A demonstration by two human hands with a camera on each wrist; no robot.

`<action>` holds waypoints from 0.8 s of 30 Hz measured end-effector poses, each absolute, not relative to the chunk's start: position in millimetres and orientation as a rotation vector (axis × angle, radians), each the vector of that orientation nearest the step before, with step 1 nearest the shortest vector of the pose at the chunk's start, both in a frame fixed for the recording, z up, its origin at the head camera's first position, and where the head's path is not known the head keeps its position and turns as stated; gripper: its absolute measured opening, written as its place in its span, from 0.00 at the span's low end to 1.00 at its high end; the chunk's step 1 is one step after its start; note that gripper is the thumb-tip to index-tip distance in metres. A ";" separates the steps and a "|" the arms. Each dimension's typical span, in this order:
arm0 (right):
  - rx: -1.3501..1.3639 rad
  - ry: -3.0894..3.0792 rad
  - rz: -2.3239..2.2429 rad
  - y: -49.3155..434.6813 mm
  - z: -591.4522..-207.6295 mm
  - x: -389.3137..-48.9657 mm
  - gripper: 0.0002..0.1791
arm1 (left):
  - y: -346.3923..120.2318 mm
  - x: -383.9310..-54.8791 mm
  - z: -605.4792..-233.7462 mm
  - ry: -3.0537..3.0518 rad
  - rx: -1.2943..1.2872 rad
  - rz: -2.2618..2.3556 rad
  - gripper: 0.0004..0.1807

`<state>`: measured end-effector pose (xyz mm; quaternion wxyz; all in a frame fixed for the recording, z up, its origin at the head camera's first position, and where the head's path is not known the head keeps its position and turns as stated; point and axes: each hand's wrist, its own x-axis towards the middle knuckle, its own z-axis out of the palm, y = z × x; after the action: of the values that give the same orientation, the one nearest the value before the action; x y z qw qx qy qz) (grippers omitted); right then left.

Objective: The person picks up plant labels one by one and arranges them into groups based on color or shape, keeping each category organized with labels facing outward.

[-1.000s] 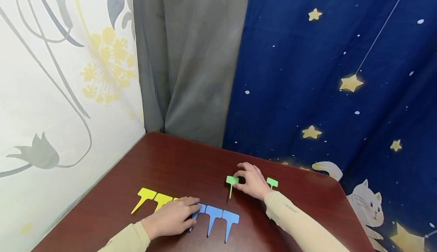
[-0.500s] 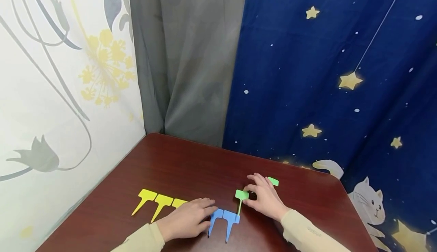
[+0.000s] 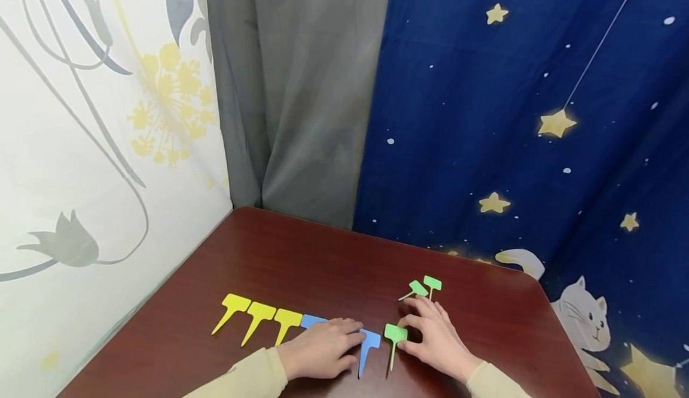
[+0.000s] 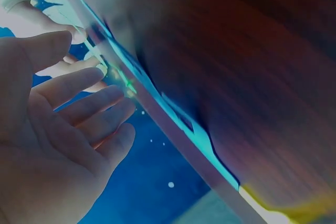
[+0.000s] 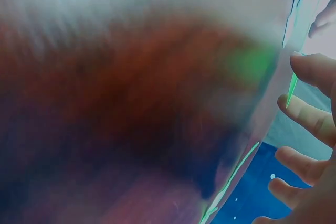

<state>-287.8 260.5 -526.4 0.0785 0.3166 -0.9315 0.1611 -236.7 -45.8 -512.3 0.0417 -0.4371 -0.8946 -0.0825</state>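
My right hand [image 3: 438, 338] pinches a green T-shaped plant label [image 3: 395, 333] by the right edge of its head, between thumb and index finger. Its stem points toward me, just right of the last blue plant label [image 3: 369, 339]. In the right wrist view the green label [image 5: 292, 88] shows between thumb and index fingertip. My left hand [image 3: 323, 348] lies over the blue row with fingers extended, hiding most of the middle blue label. Another blue head [image 3: 313, 321] peeks out behind it. From the left wrist, relaxed fingers [image 4: 100, 100] appear beside blue labels [image 4: 173, 111] seen nearly edge-on.
Three yellow labels [image 3: 261, 312] continue the row to the left, heads side by side. Two more green labels [image 3: 432, 282] lie beyond my right hand. The dark red table [image 3: 301, 254] meets a patterned curtain [image 3: 463, 117] at its far edge.
My right hand has brought the green label toward me and rightward, to the right end of the blue row. My left hand has slid right along the blue labels, uncovering the yellow ones.
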 end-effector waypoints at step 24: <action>0.947 -2.796 0.411 250.2 -534.3 -271.2 0.11 | -24.1 -238.6 -521.8 -2.787 -1.369 -0.210 0.24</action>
<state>-271.2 250.2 -534.3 0.0805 0.3167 -0.9351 0.1374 -238.6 -24.1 -521.8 0.0147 -0.4399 -0.8954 -0.0675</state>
